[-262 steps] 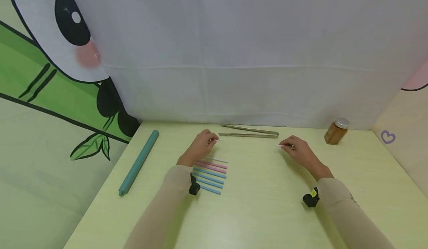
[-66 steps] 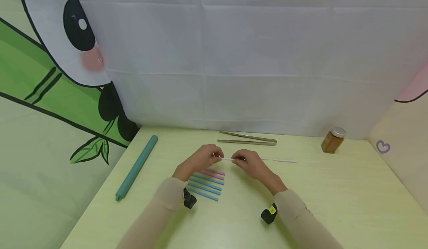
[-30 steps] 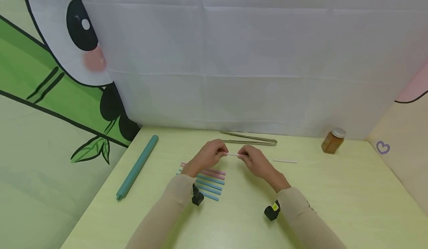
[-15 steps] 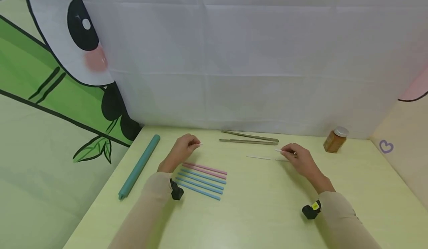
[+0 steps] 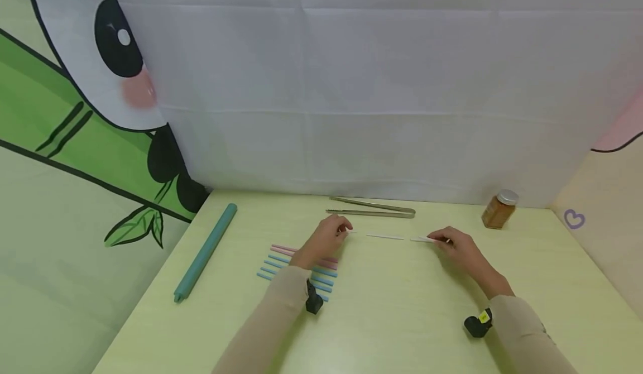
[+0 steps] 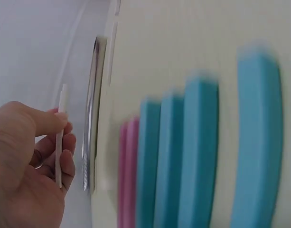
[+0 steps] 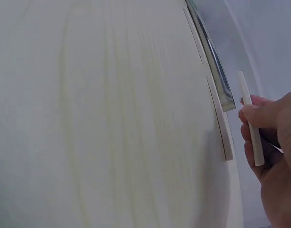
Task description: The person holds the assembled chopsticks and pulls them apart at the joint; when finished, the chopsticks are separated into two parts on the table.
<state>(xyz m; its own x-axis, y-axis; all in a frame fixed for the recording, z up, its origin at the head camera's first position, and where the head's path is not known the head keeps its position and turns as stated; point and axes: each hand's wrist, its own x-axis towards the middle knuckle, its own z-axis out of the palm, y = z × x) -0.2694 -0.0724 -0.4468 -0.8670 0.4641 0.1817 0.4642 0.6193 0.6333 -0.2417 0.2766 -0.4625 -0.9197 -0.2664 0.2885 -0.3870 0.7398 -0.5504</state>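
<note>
My left hand [image 5: 324, 241] pinches a short, thin white stick [image 6: 62, 128] between thumb and fingers, above a row of pink sticks [image 5: 282, 249] and blue sticks [image 5: 321, 279]. The forearm hides part of that row. On the right, my right hand [image 5: 458, 249] pinches another short white stick [image 7: 252, 124] just over the table. Two more white pieces lie end to end between the hands: one white piece [image 5: 384, 236] in the middle, and a second white piece [image 7: 220, 118] close under my right fingers.
Metal tongs [image 5: 372, 214] lie behind the white pieces near the white backdrop [image 5: 392, 95]. A jar with a silver lid [image 5: 499, 209] stands at the back right. A long teal roll [image 5: 206, 254] lies along the table's left edge.
A second ago both hands held one white stick between them. They then parted, each with a white piece; since then the left has come back right and the right has lowered toward the table.
</note>
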